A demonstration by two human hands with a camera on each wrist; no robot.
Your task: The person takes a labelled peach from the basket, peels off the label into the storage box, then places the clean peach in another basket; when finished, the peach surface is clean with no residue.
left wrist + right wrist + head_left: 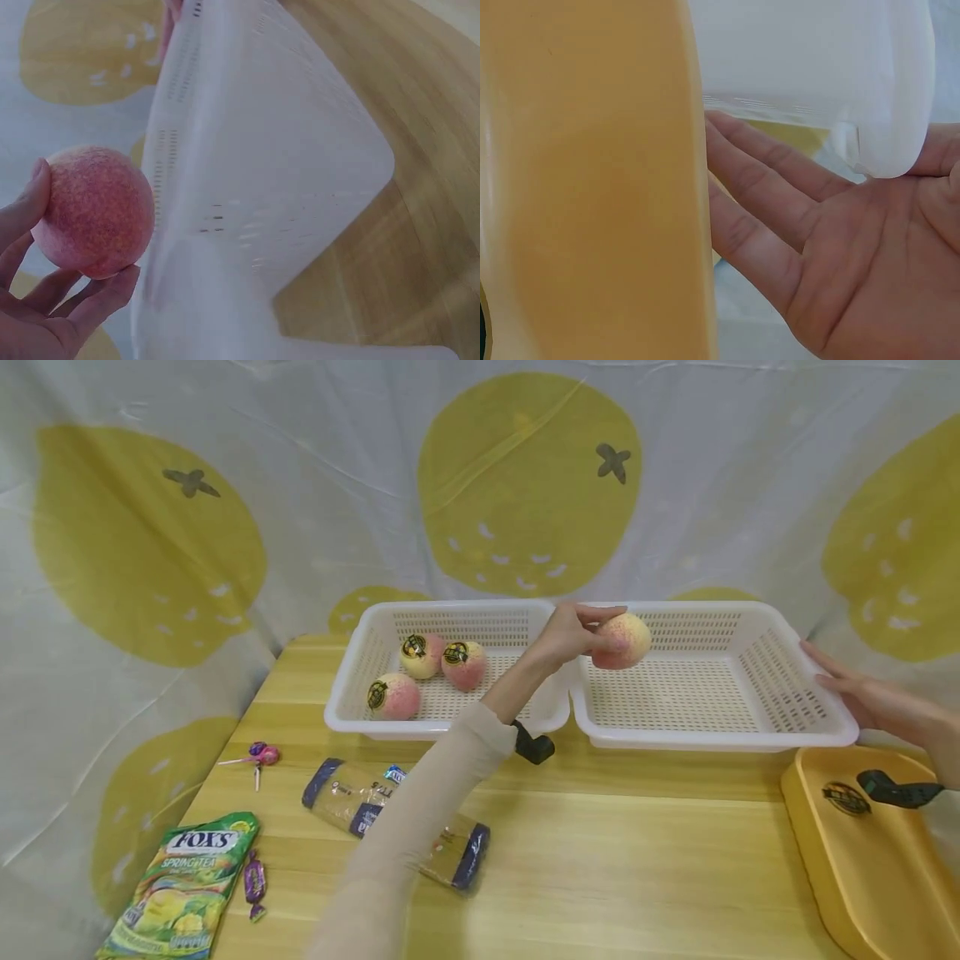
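Note:
My left hand (570, 635) holds a pink-and-cream peach (622, 642) over the left part of the right white plastic basket (720, 743). In the left wrist view the thumb and fingertips grip the peach (94, 210) from its sides. At that basket's right end, my right hand (873, 697) holds the rim; in the right wrist view the rim (896, 150) lies between thumb and extended fingers. Three peaches (397, 696) with dark-and-gold stickers lie in the left white basket (450, 727), which stands beside the right one.
A yellow tray (825, 852) with a dark round sticker (847, 797) stands at the right front. On the left lie lollipops (262, 753), a green FOX'S candy bag (180, 885) and a purple wrapped candy (255, 881). A brown-and-navy packet (345, 793) lies partly under my left arm.

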